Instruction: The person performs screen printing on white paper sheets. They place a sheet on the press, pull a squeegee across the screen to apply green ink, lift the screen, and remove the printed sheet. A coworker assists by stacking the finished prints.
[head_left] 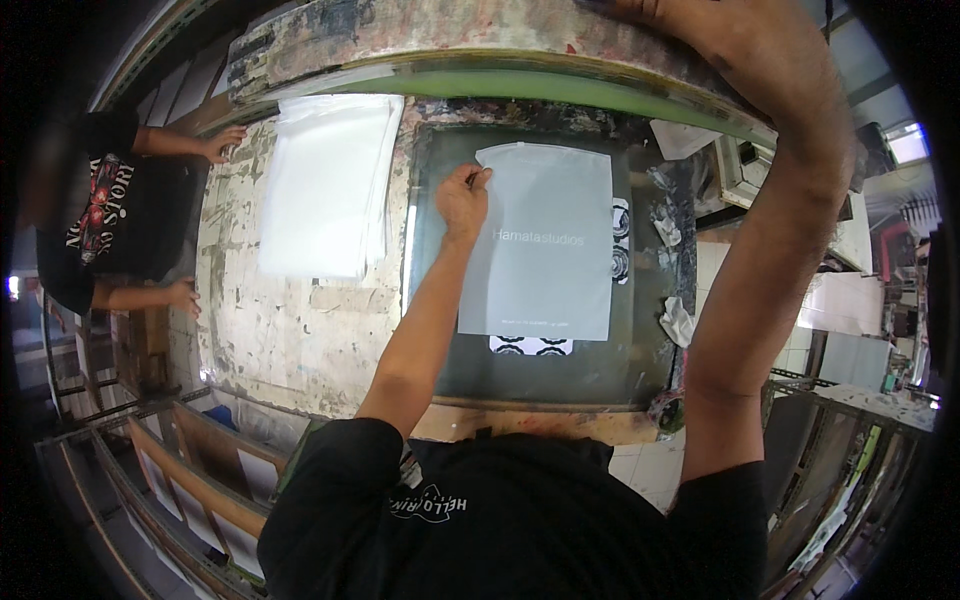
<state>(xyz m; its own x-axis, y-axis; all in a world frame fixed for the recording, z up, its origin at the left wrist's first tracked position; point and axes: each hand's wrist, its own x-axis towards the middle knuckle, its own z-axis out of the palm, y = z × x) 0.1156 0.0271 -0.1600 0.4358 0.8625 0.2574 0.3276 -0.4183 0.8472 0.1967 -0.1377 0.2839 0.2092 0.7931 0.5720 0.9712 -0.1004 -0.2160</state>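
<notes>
A frosted plastic bag [545, 270] with pale printed lettering lies flat on a dark glass-like panel [450, 375]. My left hand [465, 200] pinches the bag's upper left corner, thumb and fingertips closed on it. Patterned black-and-white pieces [620, 240] show past the bag's right and lower edges. Beyond the panel, a paint-stained screen frame [450, 40] is tilted up with a green strip below it. High at the upper right, my right hand [715, 30] grips the frame's edge; its fingertips are partly cut off by the picture's top.
Left of the panel, a stack of white translucent bags [325, 190] lies on the stained table [230, 290]. Another person's hands [222, 145] rest by the table's left edge. Crumpled white tissue [677, 322] sits at the panel's right. Racks [190, 470] stand at the lower left.
</notes>
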